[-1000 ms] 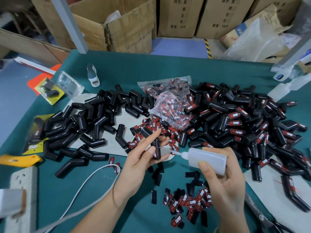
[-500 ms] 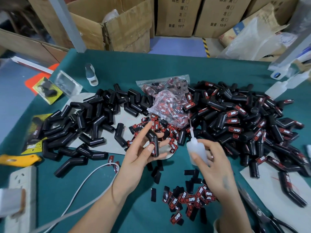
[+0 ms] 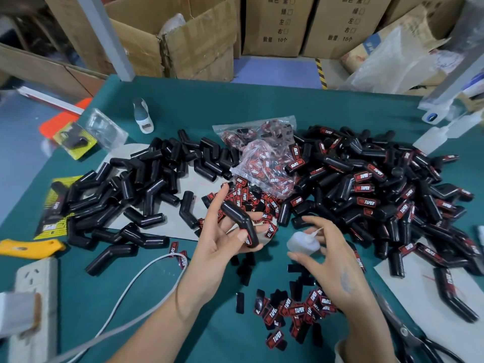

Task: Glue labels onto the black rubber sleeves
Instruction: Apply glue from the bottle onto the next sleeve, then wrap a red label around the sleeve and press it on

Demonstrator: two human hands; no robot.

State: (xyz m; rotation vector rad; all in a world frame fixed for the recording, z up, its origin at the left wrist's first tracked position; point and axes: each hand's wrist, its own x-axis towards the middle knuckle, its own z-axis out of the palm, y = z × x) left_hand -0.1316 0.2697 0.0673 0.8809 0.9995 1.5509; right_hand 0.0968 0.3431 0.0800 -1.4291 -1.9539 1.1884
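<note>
Left forearm enters from the lower left and rises toward frame centre. Left hand (image 3: 222,237) is palm-up, index finger extended upward, thumb and remaining fingers curled around a bent black rubber sleeve (image 3: 239,222) with a label at its lower end. Right forearm enters from the lower right. Right hand (image 3: 332,258) shows its back to the camera, fingers spread, loosely holding a small white glue bottle (image 3: 301,241).

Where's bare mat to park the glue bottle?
Bare green mat runs along the far edge, behind both sleeve piles. A smaller patch lies near the left forearm, between the white cable and the loose labels. Crowded: unlabeled sleeves left, labeled sleeves right, label bag in the middle.
</note>
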